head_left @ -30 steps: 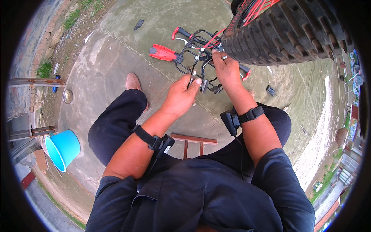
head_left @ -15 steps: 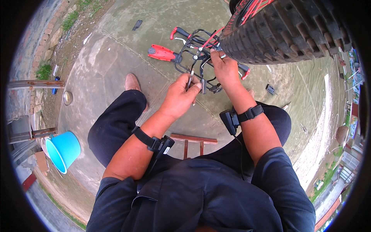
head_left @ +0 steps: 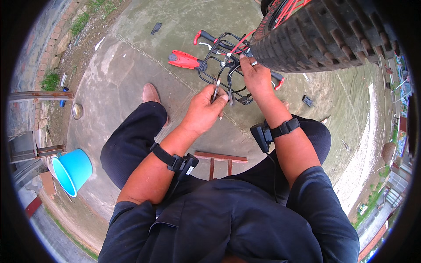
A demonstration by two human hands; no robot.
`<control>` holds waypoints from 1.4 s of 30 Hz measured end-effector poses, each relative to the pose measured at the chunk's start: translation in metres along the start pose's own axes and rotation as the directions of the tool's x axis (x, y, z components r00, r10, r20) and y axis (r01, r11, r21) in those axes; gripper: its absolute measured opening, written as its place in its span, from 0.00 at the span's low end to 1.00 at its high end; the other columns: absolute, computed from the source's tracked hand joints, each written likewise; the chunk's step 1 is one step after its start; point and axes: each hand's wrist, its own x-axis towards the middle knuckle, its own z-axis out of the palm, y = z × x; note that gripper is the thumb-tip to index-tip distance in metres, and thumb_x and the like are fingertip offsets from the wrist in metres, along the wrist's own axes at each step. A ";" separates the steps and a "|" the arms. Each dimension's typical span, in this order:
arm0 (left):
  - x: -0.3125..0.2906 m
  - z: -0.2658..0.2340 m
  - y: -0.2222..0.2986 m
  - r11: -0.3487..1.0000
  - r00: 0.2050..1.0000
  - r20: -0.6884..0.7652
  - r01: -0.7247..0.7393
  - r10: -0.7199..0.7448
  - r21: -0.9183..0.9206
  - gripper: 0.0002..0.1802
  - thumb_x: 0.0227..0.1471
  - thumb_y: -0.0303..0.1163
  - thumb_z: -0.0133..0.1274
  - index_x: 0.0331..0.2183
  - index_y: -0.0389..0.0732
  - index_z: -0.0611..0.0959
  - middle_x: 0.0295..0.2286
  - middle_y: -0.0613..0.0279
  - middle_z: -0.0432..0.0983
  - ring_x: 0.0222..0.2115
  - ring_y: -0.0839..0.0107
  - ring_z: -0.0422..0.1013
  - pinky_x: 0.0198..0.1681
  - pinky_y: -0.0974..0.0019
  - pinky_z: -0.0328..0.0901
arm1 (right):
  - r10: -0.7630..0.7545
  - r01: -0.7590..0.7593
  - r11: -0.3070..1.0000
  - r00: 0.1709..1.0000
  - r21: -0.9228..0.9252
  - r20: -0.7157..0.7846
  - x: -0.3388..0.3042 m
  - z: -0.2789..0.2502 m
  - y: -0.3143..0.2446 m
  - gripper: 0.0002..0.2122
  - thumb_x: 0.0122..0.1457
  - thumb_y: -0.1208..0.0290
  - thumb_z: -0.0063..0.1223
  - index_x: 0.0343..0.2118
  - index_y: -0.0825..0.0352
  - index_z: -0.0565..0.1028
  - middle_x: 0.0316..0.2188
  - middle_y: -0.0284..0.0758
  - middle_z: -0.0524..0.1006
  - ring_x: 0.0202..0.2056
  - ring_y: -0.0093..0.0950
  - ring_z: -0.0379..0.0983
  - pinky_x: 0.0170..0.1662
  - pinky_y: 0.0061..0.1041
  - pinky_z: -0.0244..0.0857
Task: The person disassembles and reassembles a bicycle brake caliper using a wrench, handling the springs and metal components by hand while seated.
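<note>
My left hand [head_left: 205, 109] is closed on a slim silver metal tool [head_left: 215, 91], whose tip sticks up past the fingers. A small dark flat piece [head_left: 231, 97] shows right at its fingertips; whether it is gripped there cannot be made out. My right hand [head_left: 256, 78] reaches to the underside of the knobbly bicycle tyre [head_left: 324, 41], its fingers pinched by a small grey part that I cannot make out. Beneath both hands are the bicycle's black wire rack [head_left: 204, 70] and its handlebar with red-and-black grips [head_left: 204, 37]. The bicycle appears upside down.
A red fender-like piece [head_left: 184, 60] lies left of the rack. Small black parts lie on the concrete at far left [head_left: 155, 28] and at right [head_left: 307, 101]. A blue bucket [head_left: 81, 168] stands at left. A reddish-brown wooden stool [head_left: 221, 157] shows between my legs.
The dark flat piece by my left fingertips now shows narrower, as if turned. Both hands stay in nearly the same place.
</note>
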 end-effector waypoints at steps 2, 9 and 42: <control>0.001 0.001 0.003 0.998 0.997 -0.033 0.065 -0.066 -0.008 0.08 0.59 0.32 0.49 0.33 0.37 0.74 0.21 0.68 0.71 0.18 0.81 0.65 0.22 0.73 0.62 | 0.005 -0.005 1.000 1.000 0.012 0.001 0.000 -0.001 -0.002 0.16 0.61 0.64 0.52 0.23 0.72 0.77 0.18 0.32 0.74 0.24 0.21 0.65 0.32 0.25 0.61; -0.002 0.002 0.010 0.985 0.999 -0.008 0.039 -0.041 -0.169 0.06 0.59 0.31 0.49 0.33 0.37 0.74 0.25 0.65 0.73 0.19 0.80 0.65 0.23 0.72 0.63 | -0.039 0.039 0.999 0.999 0.024 -0.009 0.000 0.000 0.000 0.16 0.61 0.64 0.52 0.25 0.73 0.77 0.20 0.34 0.75 0.26 0.22 0.67 0.34 0.25 0.63; -0.007 -0.090 -0.050 0.959 0.706 -0.654 0.254 -0.273 -0.126 0.08 0.57 0.32 0.50 0.34 0.37 0.76 0.24 0.64 0.73 0.18 0.78 0.62 0.18 0.72 0.57 | 0.340 -0.380 0.859 0.925 0.344 0.172 -0.001 0.011 -0.025 0.15 0.61 0.58 0.54 0.33 0.69 0.75 0.23 0.28 0.70 0.22 0.18 0.64 0.26 0.21 0.57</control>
